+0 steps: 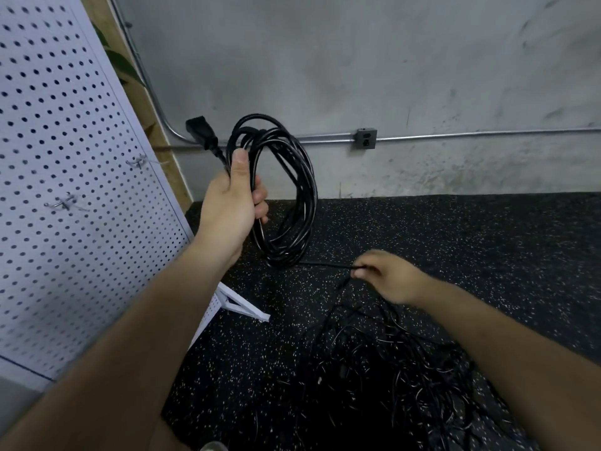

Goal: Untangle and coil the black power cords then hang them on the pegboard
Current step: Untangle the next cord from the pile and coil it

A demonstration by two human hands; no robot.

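Black cord coil (pixel 292 190) in L hand (pixel 231 203) fingers (pixel 260 193); strand (pixel 325 264) pinched in R hand (pixel 387 278) (tangle (pixel 390 369) below).

left hand (pixel 232 198) grips coiled black cord (pixel 286 190), plug end (pixel 203 133) jutting just above thumb. right hand (pixel 387 276) pinches free strand (pixel 325 264) trailing from coil bottom. tangled cord pile (pixel 390 369) below that pinch. pegboard (pixel 65 190) left of coil grip.
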